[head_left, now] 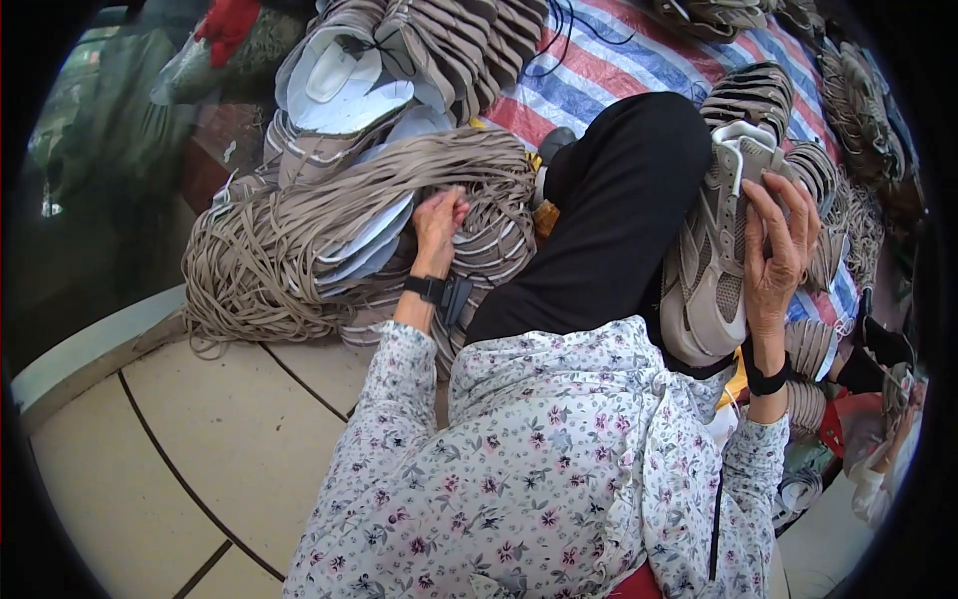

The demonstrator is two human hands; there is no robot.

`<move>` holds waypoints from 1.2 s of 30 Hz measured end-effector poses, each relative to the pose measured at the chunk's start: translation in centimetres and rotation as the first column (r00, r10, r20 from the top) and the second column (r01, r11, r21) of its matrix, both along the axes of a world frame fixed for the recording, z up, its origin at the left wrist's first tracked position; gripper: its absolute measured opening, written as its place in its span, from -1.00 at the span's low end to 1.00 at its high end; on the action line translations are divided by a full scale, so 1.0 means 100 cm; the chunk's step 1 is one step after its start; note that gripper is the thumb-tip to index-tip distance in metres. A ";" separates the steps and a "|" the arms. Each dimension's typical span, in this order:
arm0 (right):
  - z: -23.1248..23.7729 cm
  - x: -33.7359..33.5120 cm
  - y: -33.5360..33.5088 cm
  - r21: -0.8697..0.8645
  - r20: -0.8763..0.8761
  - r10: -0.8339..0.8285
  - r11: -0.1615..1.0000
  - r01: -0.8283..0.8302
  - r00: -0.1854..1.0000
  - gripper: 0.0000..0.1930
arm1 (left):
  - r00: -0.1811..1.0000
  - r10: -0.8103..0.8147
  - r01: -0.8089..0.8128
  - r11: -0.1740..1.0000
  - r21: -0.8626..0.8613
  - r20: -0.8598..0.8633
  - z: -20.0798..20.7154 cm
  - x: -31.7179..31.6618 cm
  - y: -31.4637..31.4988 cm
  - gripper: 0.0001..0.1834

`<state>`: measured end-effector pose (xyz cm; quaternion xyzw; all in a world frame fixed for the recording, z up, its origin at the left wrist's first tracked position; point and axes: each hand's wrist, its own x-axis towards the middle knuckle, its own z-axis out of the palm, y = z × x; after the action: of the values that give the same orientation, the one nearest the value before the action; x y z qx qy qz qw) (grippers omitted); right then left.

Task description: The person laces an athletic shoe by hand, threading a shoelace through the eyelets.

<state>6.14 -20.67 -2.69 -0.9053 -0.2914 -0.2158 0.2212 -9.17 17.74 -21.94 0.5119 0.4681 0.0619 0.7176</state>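
Beyond and between the two hands spreads one striped sheet (pixel 599 65) of red, white and blue. Beyond the left hand (pixel 436 228) stand stacked shoe parts (pixel 464 45), too overlapped to count. Left of that hand and past its fingertips lies one big heap of brown laces (pixel 264 235), its strands also beyond counting. Between the hands rises one bent knee in black trousers (pixel 619 190). Beside it, under the right hand (pixel 781 235), is one beige shoe (pixel 704 290), its toe pointing back at the wearer.

The left forearm reaches forward, the hand's fingers curled in close by the laces; whether they pinch a strand I cannot tell. The right forearm points up and forward, its fingers slightly apart and bent over the shoe's side, holding it. Two black bands (pixel 427 290) show, one per wrist.
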 end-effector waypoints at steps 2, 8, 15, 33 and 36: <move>0.009 0.001 0.004 0.042 -0.017 0.016 0.999 -0.015 1.000 -0.77 | 0.983 -0.133 0.111 0.979 0.171 0.125 0.019 -0.013 -0.003 -0.77; 0.012 -0.003 -0.002 0.011 -0.010 -0.050 0.999 0.050 0.999 -0.68 | 0.700 -0.678 0.609 0.401 0.684 -0.226 0.152 -0.004 -0.096 -0.83; 0.048 -0.017 0.020 0.634 -0.369 0.690 0.677 -0.375 0.623 -0.68 | 0.340 -0.939 0.672 0.205 0.712 -0.051 0.255 0.035 -0.195 -0.86; 0.029 -0.023 -0.033 0.976 -0.216 0.976 0.216 -0.007 -0.030 -0.74 | 0.275 -0.960 0.917 0.276 0.287 0.044 0.330 0.080 -0.225 -0.74; 0.019 -0.020 -0.030 0.992 -0.118 0.989 0.121 0.034 -0.084 -0.79 | 0.354 -0.920 0.869 0.390 0.303 0.168 0.325 0.080 -0.231 -0.76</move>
<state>4.16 -23.62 -0.79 -0.3308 -0.3568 0.3709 0.7910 -1.16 -5.33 10.57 0.7231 -0.0137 -0.2233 0.6535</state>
